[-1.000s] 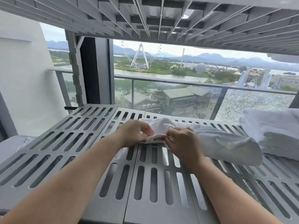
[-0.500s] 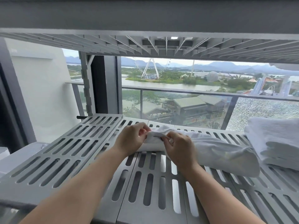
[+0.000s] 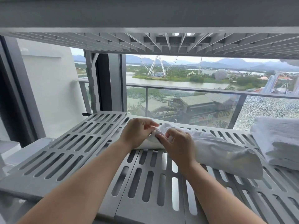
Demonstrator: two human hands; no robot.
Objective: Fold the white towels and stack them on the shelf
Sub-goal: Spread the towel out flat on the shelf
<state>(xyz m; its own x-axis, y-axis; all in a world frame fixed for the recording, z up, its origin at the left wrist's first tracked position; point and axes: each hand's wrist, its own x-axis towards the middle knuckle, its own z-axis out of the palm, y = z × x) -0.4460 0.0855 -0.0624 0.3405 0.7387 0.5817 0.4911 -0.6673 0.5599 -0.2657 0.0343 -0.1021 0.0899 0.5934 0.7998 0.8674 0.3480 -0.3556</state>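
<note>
Nudged closer, left hand (image 3: 136, 132) and right hand (image 3: 177, 145) pinch towel (image 3: 218, 151)

- a grey plastic shelf (image 3: 48, 159) made of slotted panels set side by side runs across from left to right.
- a long white towel (image 3: 226, 152), folded over into a soft roll, lies directly on the slats, stretching from the middle of the shelf toward its right front.
- a stack of folded white towels (image 3: 278, 139) sits on the right end of the same shelf, just beside the roll's end; whether they touch i cannot tell.
</note>
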